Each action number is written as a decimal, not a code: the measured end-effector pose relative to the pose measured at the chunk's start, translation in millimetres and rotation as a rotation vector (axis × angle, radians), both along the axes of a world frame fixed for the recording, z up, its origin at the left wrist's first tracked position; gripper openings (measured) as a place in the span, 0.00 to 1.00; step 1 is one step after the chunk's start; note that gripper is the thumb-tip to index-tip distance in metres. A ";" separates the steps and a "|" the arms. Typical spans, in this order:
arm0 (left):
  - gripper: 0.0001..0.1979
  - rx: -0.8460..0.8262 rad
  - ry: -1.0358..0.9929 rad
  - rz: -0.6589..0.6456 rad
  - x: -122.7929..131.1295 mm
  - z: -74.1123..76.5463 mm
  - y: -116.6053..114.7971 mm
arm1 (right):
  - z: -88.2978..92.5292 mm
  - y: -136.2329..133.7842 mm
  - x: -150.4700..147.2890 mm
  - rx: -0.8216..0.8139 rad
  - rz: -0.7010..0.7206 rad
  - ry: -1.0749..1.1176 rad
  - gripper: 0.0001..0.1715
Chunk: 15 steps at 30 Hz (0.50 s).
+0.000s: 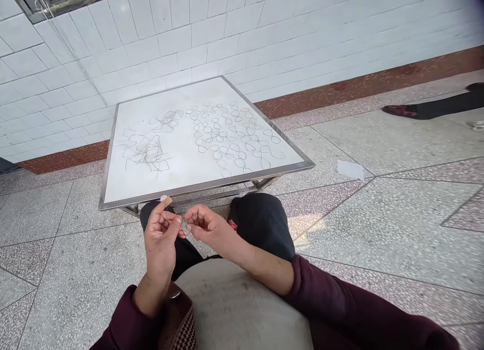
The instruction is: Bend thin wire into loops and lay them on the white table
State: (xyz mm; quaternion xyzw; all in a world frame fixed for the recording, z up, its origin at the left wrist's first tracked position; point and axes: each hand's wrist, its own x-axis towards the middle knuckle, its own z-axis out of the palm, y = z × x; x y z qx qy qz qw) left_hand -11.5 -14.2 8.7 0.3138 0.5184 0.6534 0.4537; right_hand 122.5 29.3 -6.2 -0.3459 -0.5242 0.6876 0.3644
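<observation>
Between my two hands, over my lap, is a thin dark wire (184, 233) bent into a small loop. My left hand (162, 234) pinches one side of it with thumb and fingers; a bandage-like wrap (166, 201) covers one raised fingertip. The fingers of my right hand (200, 224) are closed on the loop's other side. Just beyond my hands stands a white-topped table (181, 173). On its left part lies a tangle of loose, bent wires (149, 153). Many wires twisted into loop shapes (240, 138) are spread over its right part.
The table has a metal rim (204, 187) and stands by a white tiled wall (170, 47). My knee (262, 221) is at its near edge. A piece of white paper (350, 169) lies on the speckled floor. Another person's leg and shoe (401, 111) show at the right.
</observation>
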 end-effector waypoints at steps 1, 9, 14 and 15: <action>0.22 -0.008 0.027 0.009 0.4 -0.6 -0.3 | 0.6 -1.1 -1.2 0.101 -0.030 -0.086 0.09; 0.21 -0.040 0.161 0.029 3.7 -0.7 -2.7 | 1.3 -2.9 -2.1 0.616 -0.120 -0.462 0.13; 0.20 -0.037 0.171 0.036 5.4 1.5 -4.0 | -3.6 -2.0 -1.2 0.818 -0.125 -0.505 0.10; 0.20 -0.036 0.170 0.038 5.6 1.8 -4.1 | -3.2 -2.1 -1.1 0.829 -0.118 -0.504 0.10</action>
